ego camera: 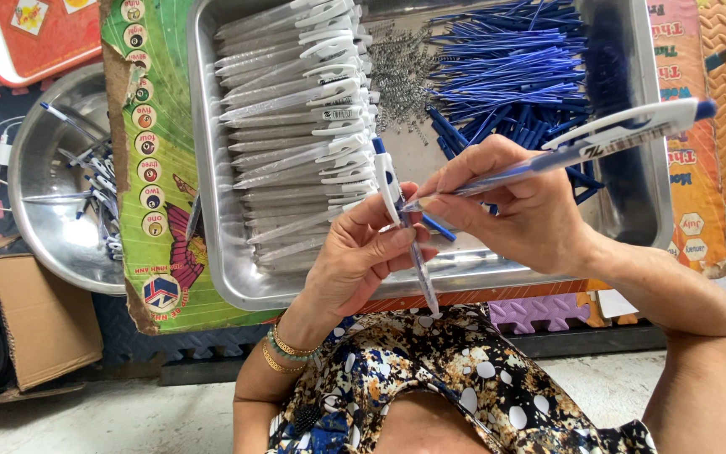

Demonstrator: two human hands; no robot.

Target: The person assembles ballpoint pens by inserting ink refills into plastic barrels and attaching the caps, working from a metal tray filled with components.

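My left hand (356,256) grips a clear pen (398,219) with a white clip and blue top, its tip pointing down toward me. My right hand (514,206) pinches a second, longer clear pen (623,134) with a blue end, held slanted up to the right, its tip near the left hand's pen. Both hands hover over the front rim of a steel tray (220,219). In the tray lie a stack of clear pen barrels with white clips (296,109), small metal springs (401,71) and a heap of blue refills (506,71).
A round steel bowl (44,210) with several pens sits at left, on a colourful printed cardboard sheet (157,168). An open cardboard box (44,319) stands at lower left, a red tray (35,38) at top left, foam floor mats at the right.
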